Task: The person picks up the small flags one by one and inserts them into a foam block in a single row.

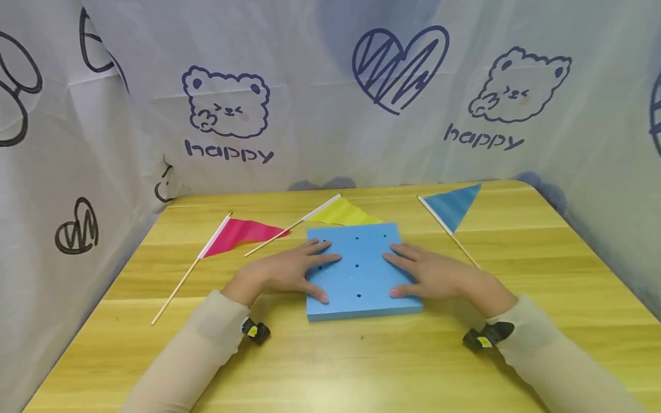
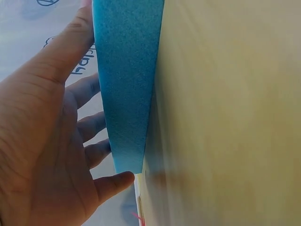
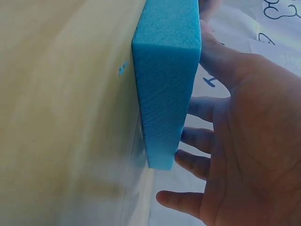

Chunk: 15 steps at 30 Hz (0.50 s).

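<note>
Blue foam block lying flat on desk, between your left grip, resting on its top by left edge, and right grip, by right edge. Your fingers lying spread apart, clamping nothing; neither grip being nearer, both touching.

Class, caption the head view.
Left hand and right hand rest on a board; pink flag, yellow flag, blue flag nearby.

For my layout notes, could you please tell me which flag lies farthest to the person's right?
The blue flag, beyond the right hand; the yellow flag and pink flag both lie farther left.
</note>
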{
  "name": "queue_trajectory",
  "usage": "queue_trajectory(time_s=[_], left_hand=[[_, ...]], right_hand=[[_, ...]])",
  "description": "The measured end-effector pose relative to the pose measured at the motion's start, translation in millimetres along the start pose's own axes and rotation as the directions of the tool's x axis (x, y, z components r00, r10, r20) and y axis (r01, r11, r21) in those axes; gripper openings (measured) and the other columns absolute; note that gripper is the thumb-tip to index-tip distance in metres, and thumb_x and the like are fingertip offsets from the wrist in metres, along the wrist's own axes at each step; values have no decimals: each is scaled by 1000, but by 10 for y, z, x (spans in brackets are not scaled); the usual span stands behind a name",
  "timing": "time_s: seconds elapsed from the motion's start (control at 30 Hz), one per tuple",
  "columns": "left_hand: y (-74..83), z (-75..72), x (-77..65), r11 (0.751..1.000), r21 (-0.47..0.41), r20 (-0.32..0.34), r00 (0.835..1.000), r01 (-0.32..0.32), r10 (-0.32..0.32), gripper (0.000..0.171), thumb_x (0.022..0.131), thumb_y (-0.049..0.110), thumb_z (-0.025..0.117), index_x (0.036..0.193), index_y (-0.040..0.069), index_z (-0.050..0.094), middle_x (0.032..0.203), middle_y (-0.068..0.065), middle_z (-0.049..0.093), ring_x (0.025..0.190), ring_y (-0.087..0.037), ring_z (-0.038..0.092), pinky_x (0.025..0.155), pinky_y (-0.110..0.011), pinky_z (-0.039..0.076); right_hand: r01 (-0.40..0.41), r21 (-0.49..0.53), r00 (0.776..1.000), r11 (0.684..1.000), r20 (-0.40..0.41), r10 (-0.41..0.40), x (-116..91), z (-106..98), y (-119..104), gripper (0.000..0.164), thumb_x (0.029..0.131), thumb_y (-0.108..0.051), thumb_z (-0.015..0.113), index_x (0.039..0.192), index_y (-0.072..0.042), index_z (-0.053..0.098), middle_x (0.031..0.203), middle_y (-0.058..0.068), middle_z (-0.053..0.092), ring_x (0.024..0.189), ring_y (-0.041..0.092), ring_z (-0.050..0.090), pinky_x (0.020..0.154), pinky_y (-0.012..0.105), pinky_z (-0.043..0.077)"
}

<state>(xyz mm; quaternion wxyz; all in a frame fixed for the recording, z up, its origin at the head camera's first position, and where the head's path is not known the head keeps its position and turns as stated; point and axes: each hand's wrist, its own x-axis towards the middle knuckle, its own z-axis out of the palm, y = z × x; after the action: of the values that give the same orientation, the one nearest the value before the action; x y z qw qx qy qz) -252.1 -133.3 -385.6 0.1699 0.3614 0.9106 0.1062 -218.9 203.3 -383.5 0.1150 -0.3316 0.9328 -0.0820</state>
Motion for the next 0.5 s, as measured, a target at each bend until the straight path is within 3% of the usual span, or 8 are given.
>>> queue_trajectory(time_s=[0.3,0.5], left_hand=[[52,19,112,998,-9,14,998,-61,62,98,74,77,61,155,36,25,164,4,3,149,-24,-5,116,-51,16],[80,50,109,998,9,13,998,-63,63,98,75,78,59,156,36,23,164,5,1,149,-23,-7,117,-50,15]], right_hand=[[-29,5,999,1000,20,29,-133,-4,19,90,91,-70,44,157,-12,23,161,15,14,146,41,11,113,57,22],[-15,-17,1000,1000,-8,15,-168,-19,11,89,91,-67,49,155,-9,29,159,17,21,144,42,18,112,58,23]])
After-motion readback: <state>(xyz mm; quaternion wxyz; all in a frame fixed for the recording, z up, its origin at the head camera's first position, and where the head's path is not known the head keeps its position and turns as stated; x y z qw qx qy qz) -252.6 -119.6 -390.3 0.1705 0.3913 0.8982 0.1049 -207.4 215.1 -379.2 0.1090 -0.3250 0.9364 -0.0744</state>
